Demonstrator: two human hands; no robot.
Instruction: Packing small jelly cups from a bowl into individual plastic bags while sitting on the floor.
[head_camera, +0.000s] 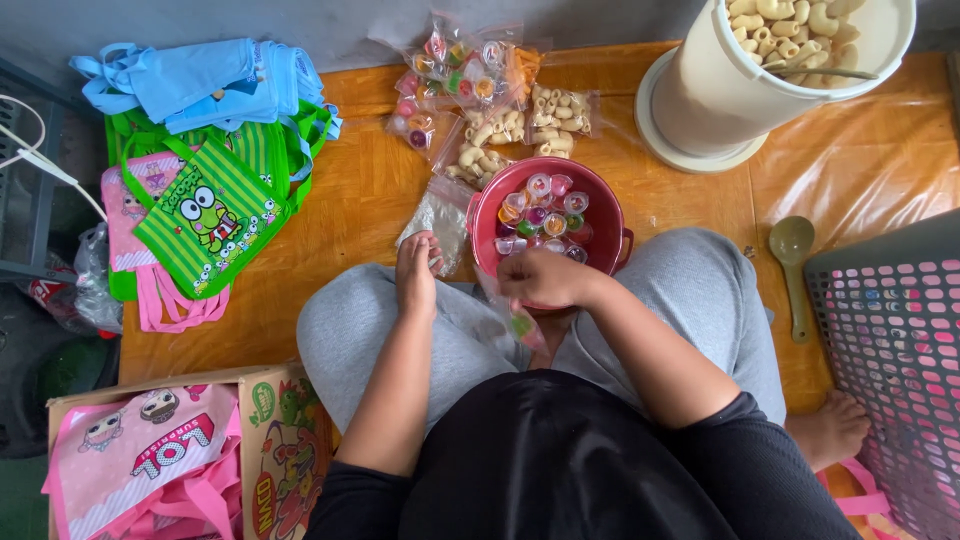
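Head view: the right hand (545, 278) rests on the near rim of the red bowl (488, 215), fingers pinching a small clear bag (515, 320) that hangs below that rim with a few jelly cups inside. The left hand (417, 272), left of the bowl, lies loose on the knee, grasping nothing. Beyond the bowl lie several filled packets (470, 70) on the floor. The bowl is still full of jelly cups (545, 215), so I judge much packing remains.
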